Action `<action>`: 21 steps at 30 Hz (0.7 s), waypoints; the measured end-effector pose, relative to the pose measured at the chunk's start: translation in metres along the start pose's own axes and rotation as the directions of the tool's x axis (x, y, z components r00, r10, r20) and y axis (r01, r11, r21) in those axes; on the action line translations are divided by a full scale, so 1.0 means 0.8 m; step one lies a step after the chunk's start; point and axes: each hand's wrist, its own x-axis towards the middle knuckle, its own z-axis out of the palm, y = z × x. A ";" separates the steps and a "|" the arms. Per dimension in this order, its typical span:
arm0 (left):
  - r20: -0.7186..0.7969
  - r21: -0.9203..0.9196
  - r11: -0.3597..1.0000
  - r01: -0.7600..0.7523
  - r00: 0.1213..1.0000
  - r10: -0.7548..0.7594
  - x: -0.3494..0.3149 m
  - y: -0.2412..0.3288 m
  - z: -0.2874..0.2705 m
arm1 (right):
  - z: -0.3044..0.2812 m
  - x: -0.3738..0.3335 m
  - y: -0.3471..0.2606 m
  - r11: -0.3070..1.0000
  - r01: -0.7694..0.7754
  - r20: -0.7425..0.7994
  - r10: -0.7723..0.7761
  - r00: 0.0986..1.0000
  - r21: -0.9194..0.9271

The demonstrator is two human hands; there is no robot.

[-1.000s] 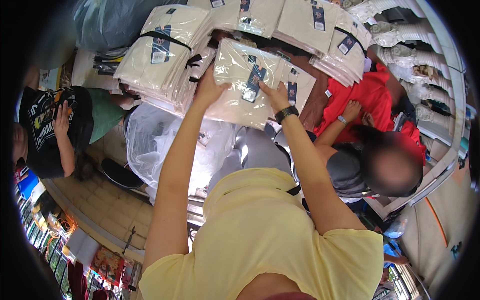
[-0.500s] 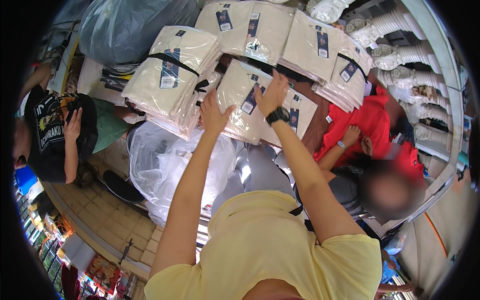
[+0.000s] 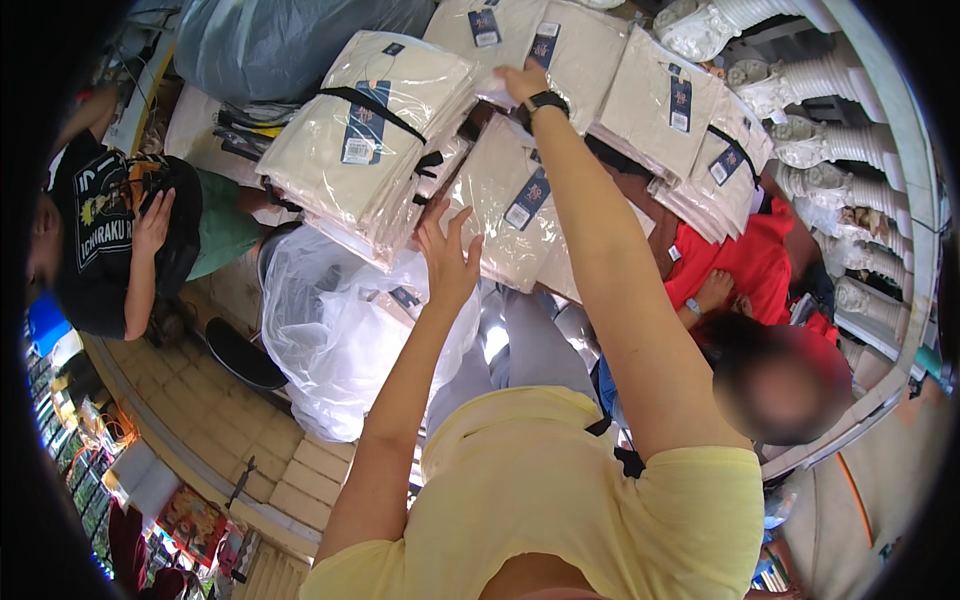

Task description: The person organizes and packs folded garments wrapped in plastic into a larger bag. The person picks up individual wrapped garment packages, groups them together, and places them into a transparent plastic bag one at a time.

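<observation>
Clear-bagged cream garments with dark blue tags lie stacked on the table. In front of me is one such garment pack [image 3: 497,190]. My left hand [image 3: 450,258] is at its left edge, fingers spread and holding nothing. My right hand [image 3: 522,82] reaches past it to the near edge of a far garment pack [image 3: 590,75]. Its fingers are apart and touch the plastic; the undersides are hidden. Another cream pack [image 3: 566,270] lies partly under my right forearm. A dark watch [image 3: 547,101] is on my right wrist.
At left stands a tall garment stack [image 3: 340,130] tied with a black band; another tied stack [image 3: 715,165] stands at right. Below the left stack bulges a clear plastic bag [image 3: 325,320]. A person [image 3: 120,240] is at left; another's hand [image 3: 714,290] rests on red cloth [image 3: 745,250].
My right hand has left the near pack and moved forward to the far packs. The left hand has lifted slightly off the near pack's edge, fingers spread. The view has shifted a little.
</observation>
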 end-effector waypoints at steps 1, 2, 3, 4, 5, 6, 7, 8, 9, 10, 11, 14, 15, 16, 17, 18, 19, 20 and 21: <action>0.002 -0.015 1.000 -0.014 1.000 0.014 0.001 0.000 -0.002 | -0.009 0.000 0.003 0.936 -0.044 0.064 0.023 0.998 0.349; 0.002 -0.026 0.999 -0.018 1.000 0.018 0.001 -0.003 -0.007 | -0.019 -0.011 -0.007 0.752 -0.109 0.137 0.025 0.990 0.651; 0.004 -0.038 0.999 -0.023 1.000 0.024 0.000 -0.004 -0.011 | -0.036 -0.024 -0.010 0.841 -0.038 0.048 0.014 0.999 0.540; -0.009 -0.085 0.996 -0.007 1.000 0.006 0.002 -0.003 -0.013 | -0.062 -0.036 -0.014 0.912 0.034 -0.043 -0.018 0.999 0.409; -0.023 -0.134 0.991 0.007 1.000 -0.010 0.004 -0.002 -0.015 | -0.085 -0.062 -0.020 0.883 0.004 -0.069 0.032 0.997 0.470; -0.041 -0.180 0.983 0.016 0.999 -0.024 0.009 -0.003 -0.016 | -0.110 -0.096 -0.025 0.847 -0.017 -0.094 0.079 0.992 0.532; -0.010 -0.269 0.963 0.018 1.000 -0.021 0.012 -0.010 -0.016 | -0.138 -0.130 -0.025 0.805 -0.015 -0.035 0.044 0.998 0.594; 0.096 -0.440 0.888 0.134 0.990 -0.102 0.013 -0.009 -0.012 | -0.168 -0.167 -0.022 0.758 -0.019 0.018 0.010 1.000 0.652; 0.214 -0.582 0.772 0.256 0.964 -0.158 0.016 -0.006 -0.006 | -0.192 -0.202 -0.005 0.701 -0.048 0.034 0.034 0.999 0.711; 0.338 -0.686 0.622 0.378 0.922 -0.188 0.018 -0.001 -0.001 | -0.208 -0.238 0.015 0.639 -0.075 0.052 0.055 0.997 0.766; 0.512 -0.721 0.440 0.535 0.840 -0.182 0.024 0.014 -0.007 | -0.219 -0.279 0.021 0.570 -0.122 0.110 0.056 0.992 0.812; 0.784 -0.587 -0.291 0.755 0.620 0.028 0.030 0.030 0.000 | -0.232 -0.379 0.049 0.380 -0.270 0.245 0.116 0.963 0.884; 0.790 -0.575 -0.322 0.752 0.613 0.020 0.028 0.030 0.003 | -0.231 -0.403 0.063 0.419 -0.334 0.302 0.143 0.943 0.845; 0.812 -0.582 -0.137 0.802 0.581 -0.048 0.024 0.025 0.008 | -0.231 -0.423 0.075 0.454 -0.394 0.354 0.173 0.919 0.799; 0.822 -0.555 0.048 0.830 0.557 -0.121 0.016 0.018 0.013 | -0.229 -0.440 0.082 0.484 -0.442 0.377 0.230 0.897 0.756; 0.822 -0.495 0.232 0.837 0.538 -0.189 0.011 0.017 0.018 | -0.229 -0.448 0.106 0.511 -0.518 0.475 0.225 0.851 0.686; 0.832 -0.486 0.269 0.831 0.534 -0.147 0.005 0.014 0.019 | -0.228 -0.455 0.130 0.496 -0.544 0.518 0.203 0.831 0.677; 0.841 -0.479 0.309 0.822 0.530 -0.107 0.001 0.012 0.014 | -0.226 -0.456 0.133 0.480 -0.568 0.561 0.176 0.809 0.669; 0.849 -0.473 0.347 0.810 0.525 -0.068 -0.003 0.012 0.012 | -0.225 -0.455 0.136 0.461 -0.581 0.540 0.235 0.808 0.670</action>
